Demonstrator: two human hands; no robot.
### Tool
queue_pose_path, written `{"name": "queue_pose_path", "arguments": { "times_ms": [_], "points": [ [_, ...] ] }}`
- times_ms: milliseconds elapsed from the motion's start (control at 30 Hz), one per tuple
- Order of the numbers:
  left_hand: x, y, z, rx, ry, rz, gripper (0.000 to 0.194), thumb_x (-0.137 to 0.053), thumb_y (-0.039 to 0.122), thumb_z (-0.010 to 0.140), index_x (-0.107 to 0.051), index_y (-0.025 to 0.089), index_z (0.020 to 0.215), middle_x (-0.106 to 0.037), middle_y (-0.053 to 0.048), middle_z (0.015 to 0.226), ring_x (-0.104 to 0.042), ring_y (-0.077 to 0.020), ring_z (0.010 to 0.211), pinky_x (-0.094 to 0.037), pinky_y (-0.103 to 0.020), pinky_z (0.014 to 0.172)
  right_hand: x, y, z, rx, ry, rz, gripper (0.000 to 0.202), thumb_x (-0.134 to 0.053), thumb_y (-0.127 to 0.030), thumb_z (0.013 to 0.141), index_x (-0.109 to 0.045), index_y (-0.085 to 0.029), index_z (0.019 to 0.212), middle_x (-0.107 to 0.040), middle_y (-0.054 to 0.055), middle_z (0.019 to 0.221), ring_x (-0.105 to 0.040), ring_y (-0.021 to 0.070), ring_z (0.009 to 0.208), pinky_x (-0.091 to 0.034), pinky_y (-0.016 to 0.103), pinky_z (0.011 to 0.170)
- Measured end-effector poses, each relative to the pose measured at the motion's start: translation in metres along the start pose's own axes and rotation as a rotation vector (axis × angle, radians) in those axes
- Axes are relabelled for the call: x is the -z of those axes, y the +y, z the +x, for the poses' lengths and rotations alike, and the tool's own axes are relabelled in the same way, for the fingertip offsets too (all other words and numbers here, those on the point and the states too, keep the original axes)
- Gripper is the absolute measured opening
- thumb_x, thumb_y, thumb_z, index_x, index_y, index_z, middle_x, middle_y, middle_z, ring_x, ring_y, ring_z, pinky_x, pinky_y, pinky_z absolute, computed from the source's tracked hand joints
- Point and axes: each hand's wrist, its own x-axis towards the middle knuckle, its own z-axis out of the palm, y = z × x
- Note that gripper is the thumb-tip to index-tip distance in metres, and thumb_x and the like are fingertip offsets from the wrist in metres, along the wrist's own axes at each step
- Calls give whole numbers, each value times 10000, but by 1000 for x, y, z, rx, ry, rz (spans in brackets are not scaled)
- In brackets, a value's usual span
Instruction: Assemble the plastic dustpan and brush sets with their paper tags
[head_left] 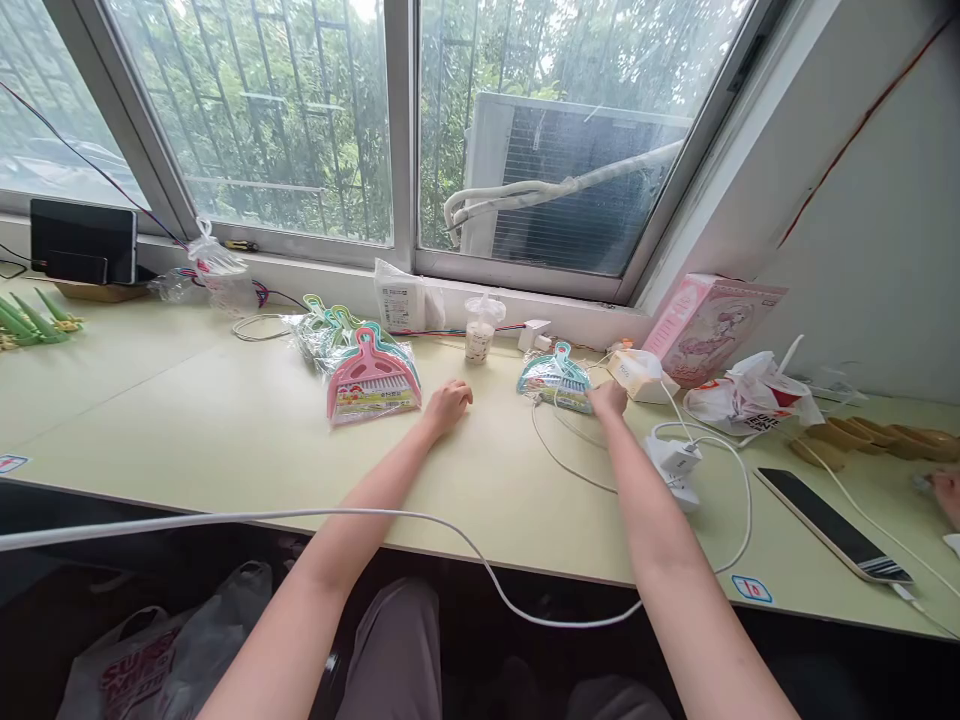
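Observation:
Wrapped in clear plastic, a pink dustpan and brush set (373, 388) lies on the pale table (480, 480), overlapping blue and green sets (330, 325) behind it. My left hand (448, 403) rests on the table just right of the pink set, fingers curled, nothing visible in it. Further right, my right hand (609, 399) has its fingers closed on the right edge of a blue wrapped dustpan set (556, 377), which lies on the table. A white cable end touches the front of that blue set.
A plastic cup (482, 328) stands between the sets near the window. Right of my right arm are a white power strip (675, 465), looped cables, a phone (832, 525) and a pink box (709, 325). A white cable crosses before the table. Another person's hand shows far right.

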Motion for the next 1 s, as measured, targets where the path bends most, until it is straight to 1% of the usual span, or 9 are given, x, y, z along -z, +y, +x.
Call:
{"name": "queue_pose_path", "arguments": {
  "times_ms": [167, 300, 467, 567, 667, 733, 867, 933, 1000],
  "points": [
    [0, -1, 1, -5, -29, -3, 327, -389, 81, 860, -690, 207, 841, -653, -67, 957, -602, -209, 988, -491, -318, 818, 12, 12, -1, 57, 115, -168, 255, -518, -134, 888, -685, -10, 1035, -655, 266, 1014, -641, 314, 1034, -497, 370, 876],
    [-1, -2, 2, -1, -15, -13, 326, -385, 85, 855, -686, 206, 825, -653, -71, 946, -606, -218, 964, -493, -326, 800, 36, 10, 14, 153, 237, -272, 320, -391, -53, 902, -677, -11, 1037, -653, 259, 996, -652, 309, 1001, -498, 382, 831],
    [-4, -7, 5, 38, -1, -43, 308, -401, 84, 854, -672, 211, 784, -659, -67, 934, -607, -227, 971, -477, -320, 794, 91, -8, 25, 375, 355, -408, 316, -371, -47, 888, -635, -32, 1062, -626, 241, 1025, -625, 290, 997, -482, 396, 811],
    [-5, -8, 6, 77, 12, -82, 292, -421, 84, 848, -669, 210, 759, -655, -66, 916, -612, -221, 948, -471, -307, 788, 128, -21, 21, 523, 397, -491, 387, -267, -24, 908, -603, -25, 1099, -593, 265, 1090, -567, 325, 1094, -481, 443, 823],
    [-4, -7, 5, 125, 27, -123, 275, -435, 92, 847, -668, 203, 752, -655, -68, 917, -620, -211, 884, -468, -299, 768, 163, -38, 13, 611, 423, -498, 423, -240, -35, 927, -627, -70, 1094, -592, 265, 1102, -540, 349, 1145, -472, 514, 856],
    [-3, -7, 4, 142, 30, -138, 270, -428, 95, 854, -670, 203, 800, -663, -63, 931, -622, -204, 870, -463, -294, 764, 185, -52, 7, 609, 420, -480, 395, -284, -46, 939, -658, -96, 1054, -609, 250, 1079, -559, 341, 1142, -467, 523, 875],
    [0, -6, 2, 161, 36, -163, 308, -388, 106, 887, -648, 209, 1017, -683, -51, 934, -626, -197, 890, -459, -297, 785, 217, -83, 8, 530, 421, -615, 302, -383, -70, 970, -674, -6, 923, -625, 279, 991, -591, 357, 1129, -461, 509, 844],
    [1, -6, 1, 172, 23, -156, 320, -377, 108, 893, -638, 207, 1051, -688, -55, 940, -627, -198, 898, -462, -303, 801, 226, -93, 23, 468, 360, -673, 395, -416, -191, 1003, -656, -22, 739, -623, 281, 952, -588, 372, 1128, -452, 543, 836],
    [1, -7, 1, 174, 3, -148, 321, -377, 103, 888, -641, 204, 1039, -690, -61, 956, -627, -199, 909, -463, -309, 818, 234, -96, 46, 398, 310, -634, 561, -448, -369, 1001, -551, -90, 525, -617, 232, 841, -578, 395, 1134, -409, 630, 873]
  ]
}}
